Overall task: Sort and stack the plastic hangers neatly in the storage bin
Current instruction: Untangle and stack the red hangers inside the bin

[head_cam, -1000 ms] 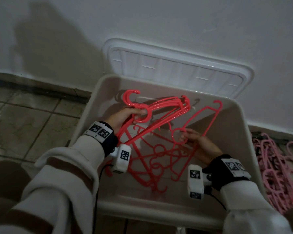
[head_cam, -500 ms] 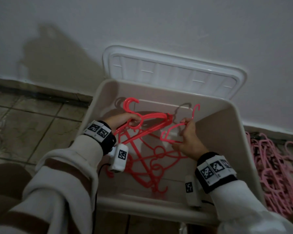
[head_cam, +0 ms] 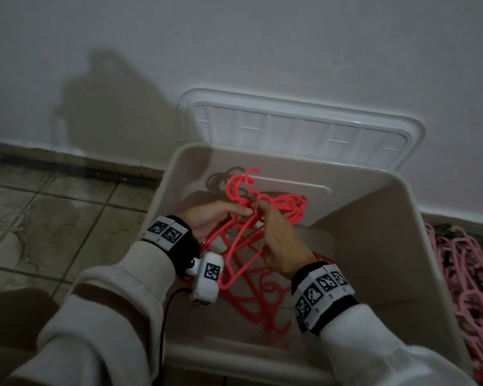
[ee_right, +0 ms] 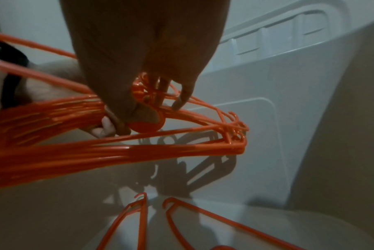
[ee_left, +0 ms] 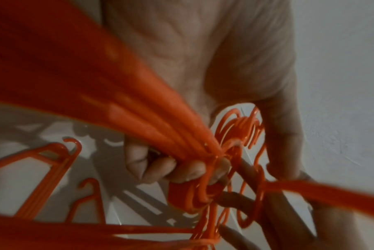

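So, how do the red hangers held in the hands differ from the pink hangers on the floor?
The red hangers are bright red; the pink hangers are pale pink. The red hangers are bunched with their hooks together, held by the left hand and the right hand over the storage bin; the pink hangers lie in a loose tangle outside it, to its right. Both kinds look thin, with hooks.

Pink hangers (head_cam: 469, 288) cut off at right edge, red hanger bundle (ee_left: 53, 71) blurred near lens
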{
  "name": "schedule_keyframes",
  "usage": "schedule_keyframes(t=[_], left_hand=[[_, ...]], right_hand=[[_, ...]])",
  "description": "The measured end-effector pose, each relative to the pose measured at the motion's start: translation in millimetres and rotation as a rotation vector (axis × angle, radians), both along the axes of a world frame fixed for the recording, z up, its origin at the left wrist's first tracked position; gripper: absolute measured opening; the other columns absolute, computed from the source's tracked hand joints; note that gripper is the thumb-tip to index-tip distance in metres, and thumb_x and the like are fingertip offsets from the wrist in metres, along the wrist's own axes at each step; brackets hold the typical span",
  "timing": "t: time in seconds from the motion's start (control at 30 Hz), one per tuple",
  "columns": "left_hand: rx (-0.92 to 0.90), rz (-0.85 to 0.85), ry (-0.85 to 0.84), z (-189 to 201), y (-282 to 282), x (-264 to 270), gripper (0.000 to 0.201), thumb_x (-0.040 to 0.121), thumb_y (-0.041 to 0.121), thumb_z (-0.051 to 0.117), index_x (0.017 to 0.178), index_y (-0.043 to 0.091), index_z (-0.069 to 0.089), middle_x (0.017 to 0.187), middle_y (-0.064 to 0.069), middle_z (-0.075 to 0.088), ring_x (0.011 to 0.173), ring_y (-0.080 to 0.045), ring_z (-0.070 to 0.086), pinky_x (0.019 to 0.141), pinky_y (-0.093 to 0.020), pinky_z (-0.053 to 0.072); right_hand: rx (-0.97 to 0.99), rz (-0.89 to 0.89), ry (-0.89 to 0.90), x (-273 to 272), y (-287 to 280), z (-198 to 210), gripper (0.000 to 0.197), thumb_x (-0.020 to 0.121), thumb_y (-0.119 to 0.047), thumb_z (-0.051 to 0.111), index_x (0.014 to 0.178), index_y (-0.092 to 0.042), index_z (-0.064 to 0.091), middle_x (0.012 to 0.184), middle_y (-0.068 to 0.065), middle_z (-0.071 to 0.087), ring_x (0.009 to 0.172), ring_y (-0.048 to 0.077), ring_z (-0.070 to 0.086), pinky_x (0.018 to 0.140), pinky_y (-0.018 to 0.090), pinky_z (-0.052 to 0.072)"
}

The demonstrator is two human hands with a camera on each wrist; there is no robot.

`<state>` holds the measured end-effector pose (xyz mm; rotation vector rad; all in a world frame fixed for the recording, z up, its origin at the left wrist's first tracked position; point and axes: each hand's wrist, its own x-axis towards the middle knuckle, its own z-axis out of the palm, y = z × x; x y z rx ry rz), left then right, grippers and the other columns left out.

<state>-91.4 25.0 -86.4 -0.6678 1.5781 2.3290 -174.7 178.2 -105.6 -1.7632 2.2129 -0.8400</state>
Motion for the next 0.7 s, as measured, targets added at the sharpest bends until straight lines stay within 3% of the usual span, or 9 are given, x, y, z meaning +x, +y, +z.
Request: schedule_keyframes(t=[0.03,0.1,0.2,0.3,0.43,0.53,0.6,0.7], left_hand=[[0.004,0.024,0.012,0.0,-0.1,1.1,0.025,0.077,0.007,0.065,0.101,0.005,0.068,0.103,-0.017,0.064,0.097,-0.026,0.060,0.097,-0.037,0.046],[-0.001,0.049,0.001,-1.3,-0.2,1.5,0.040,0.071,0.006,0.071,0.110,0.001,0.063,0.110,-0.020,0.061,0.101,-0.030,0.059,0.101,-0.043,0.042],[-0.025,0.026,0.023,-3.6,0.8,1.6,0.037,0.067,0.004,0.073,0.103,0.003,0.065,0.099,-0.014,0.066,0.088,-0.024,0.064,0.089,-0.034,0.051],[-0.016,0.076,0.042,-7.0,0.6,1.3,0.027,0.070,0.010,0.067,0.097,0.008,0.067,0.089,-0.008,0.069,0.080,-0.018,0.066,0.077,-0.027,0.053],[-0.017,0.096,0.010,-5.1,0.1,-0.7,0.019,0.085,0.002,0.051,0.096,0.010,0.065,0.081,-0.004,0.071,0.071,-0.013,0.067,0.071,-0.023,0.053],[-0.030,0.087,0.016,-3.6,0.6,-0.2,0.022,0.088,0.002,0.048,0.085,0.011,0.068,0.074,-0.002,0.070,0.067,-0.011,0.066,0.070,-0.023,0.054],[-0.043,0.102,0.025,-4.2,1.6,-0.2,0.014,0.087,0.006,0.053,0.079,0.007,0.064,0.065,0.002,0.067,0.062,-0.009,0.065,0.066,-0.021,0.054],[-0.042,0.130,0.042,-3.1,2.2,-0.4,0.012,0.085,0.005,0.056,0.076,0.006,0.064,0.065,0.001,0.066,0.060,-0.010,0.064,0.064,-0.021,0.055]], right_hand=[[-0.019,0.002,-0.057,-0.7,-1.1,1.9,0.069,0.071,-0.010,0.047,0.135,-0.006,0.022,0.130,0.017,0.045,0.120,0.024,0.043,0.098,0.042,0.043],[-0.004,-0.015,-0.146,-1.3,-0.7,5.5,0.066,0.073,-0.010,0.049,0.135,-0.001,0.027,0.132,0.012,0.045,0.123,0.021,0.045,0.101,0.036,0.041],[0.093,-0.046,-0.196,-0.3,2.0,10.5,0.070,0.071,0.000,0.049,0.136,-0.004,0.023,0.135,0.009,0.044,0.122,0.023,0.049,0.096,0.032,0.044],[0.117,-0.038,-0.176,-1.6,3.5,9.1,0.085,0.065,0.010,0.052,0.140,-0.008,0.019,0.137,0.011,0.042,0.125,0.027,0.046,0.100,0.039,0.042],[0.095,-0.090,-0.183,-3.9,11.0,13.4,0.091,0.066,0.004,0.062,0.142,-0.013,0.016,0.131,0.008,0.047,0.120,0.025,0.051,0.097,0.033,0.044],[0.124,-0.113,-0.158,-4.2,19.7,23.6,0.086,0.071,-0.009,0.069,0.140,-0.016,0.018,0.124,0.005,0.054,0.111,0.023,0.057,0.083,0.023,0.044],[0.203,-0.106,-0.131,-3.4,23.4,31.5,0.083,0.070,-0.014,0.070,0.138,-0.020,0.023,0.121,0.004,0.057,0.107,0.025,0.058,0.076,0.022,0.041],[0.252,-0.125,-0.021,-1.3,25.5,38.8,0.080,0.070,-0.021,0.070,0.137,-0.021,0.026,0.119,0.003,0.058,0.108,0.024,0.057,0.079,0.027,0.042]])
